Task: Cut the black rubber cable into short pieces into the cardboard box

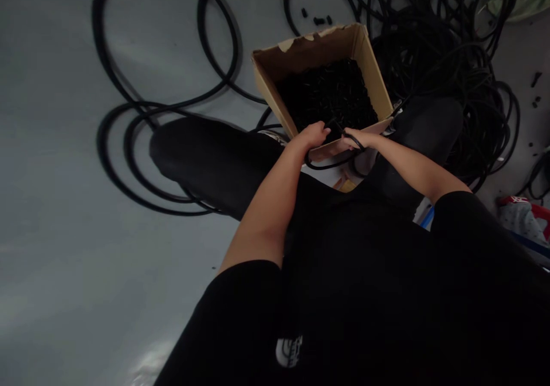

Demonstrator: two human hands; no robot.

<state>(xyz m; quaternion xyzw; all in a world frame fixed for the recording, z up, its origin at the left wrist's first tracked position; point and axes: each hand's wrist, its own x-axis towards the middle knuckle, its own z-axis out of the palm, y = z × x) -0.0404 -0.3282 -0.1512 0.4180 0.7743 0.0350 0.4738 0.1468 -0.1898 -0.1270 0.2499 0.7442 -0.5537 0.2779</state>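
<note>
My left hand [315,134] is closed around a black hose [329,167] at the near edge of an open cardboard box [279,102]. My right hand [360,138], also closed, grips the same kind of black hose just to the right. Below both hands the hose bends in a small loop outside the box wall. Between the fingertips a short dark end shows, too dim against the contents to make out. Inside the box lies a heap of small black pieces [330,91], like short cut tubes or fittings.
Large hose loops [161,106] spread over the grey floor [64,214] at left. A thick tangle of black hose [429,54] lies right of the box. Several small black pieces [318,21] are scattered behind it. A red and grey item [522,214] sits far right.
</note>
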